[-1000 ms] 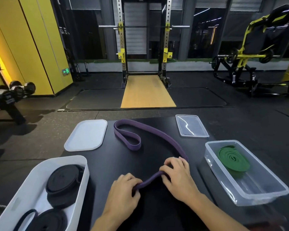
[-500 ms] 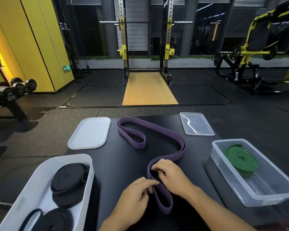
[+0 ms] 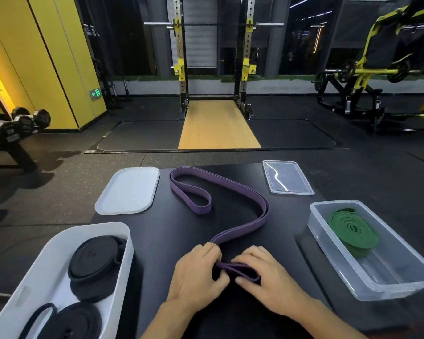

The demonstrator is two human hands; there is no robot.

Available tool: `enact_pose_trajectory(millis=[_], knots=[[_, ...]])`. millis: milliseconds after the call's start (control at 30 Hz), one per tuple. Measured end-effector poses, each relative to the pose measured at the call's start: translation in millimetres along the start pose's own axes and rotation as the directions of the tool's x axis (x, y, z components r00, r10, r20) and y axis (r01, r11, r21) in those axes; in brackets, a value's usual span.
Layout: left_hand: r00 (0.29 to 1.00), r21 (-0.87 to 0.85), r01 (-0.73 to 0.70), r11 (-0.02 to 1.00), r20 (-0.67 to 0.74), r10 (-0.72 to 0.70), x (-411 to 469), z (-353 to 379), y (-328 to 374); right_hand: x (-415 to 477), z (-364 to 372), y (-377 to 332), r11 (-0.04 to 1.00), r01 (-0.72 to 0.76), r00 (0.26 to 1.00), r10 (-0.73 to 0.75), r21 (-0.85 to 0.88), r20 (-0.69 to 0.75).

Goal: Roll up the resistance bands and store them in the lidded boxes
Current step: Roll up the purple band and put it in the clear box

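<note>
Left hand (image 3: 196, 272) and right hand (image 3: 267, 277) fingers clamp purple band (image 3: 201, 209) at its folded end, near counter (image 3: 169, 241) front edge. Band's long axis runs toward far edge, loop end pointing far-left.

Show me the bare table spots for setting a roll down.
Bare table lies between the white box and the left hand, and between the bend of the purple band and the clear box. Crowded: near centre, where left hand and right hand grip the band.

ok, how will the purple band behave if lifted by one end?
Probably floppy: the purple resistance band lies in slack curves. Likely springy: left hand and right hand pinch its folded end flat. Matte surface, so it may drag, not slide.
</note>
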State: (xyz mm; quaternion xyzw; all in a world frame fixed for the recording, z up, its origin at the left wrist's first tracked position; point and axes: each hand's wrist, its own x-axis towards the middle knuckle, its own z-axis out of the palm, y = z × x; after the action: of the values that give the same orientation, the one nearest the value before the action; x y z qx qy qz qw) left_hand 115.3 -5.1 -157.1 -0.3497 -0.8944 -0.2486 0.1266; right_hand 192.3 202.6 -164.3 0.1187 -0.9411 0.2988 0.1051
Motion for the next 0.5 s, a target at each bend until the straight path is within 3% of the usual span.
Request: enact_pose_trajectory(millis=[133, 267, 500], knots=[[0.989, 0.133, -0.063, 0.989, -0.122, 0.080, -6, 6, -10, 13, -2, 21, 0.995, -0.092, 0.995, 0.090, -0.035, -0.037], [0.982, 0.152, -0.012, 0.988, -0.185, 0.041, -9, 6, -13, 25, -1, 27, 0.992, -0.128, 0.991, 0.128, -0.001, -0.023], [0.986, 0.267, 0.110, 0.957, -0.148, -0.072, -8, 10, -9, 20, 2, 27, 0.979, -0.203, 0.969, 0.204, 0.017, -0.137]])
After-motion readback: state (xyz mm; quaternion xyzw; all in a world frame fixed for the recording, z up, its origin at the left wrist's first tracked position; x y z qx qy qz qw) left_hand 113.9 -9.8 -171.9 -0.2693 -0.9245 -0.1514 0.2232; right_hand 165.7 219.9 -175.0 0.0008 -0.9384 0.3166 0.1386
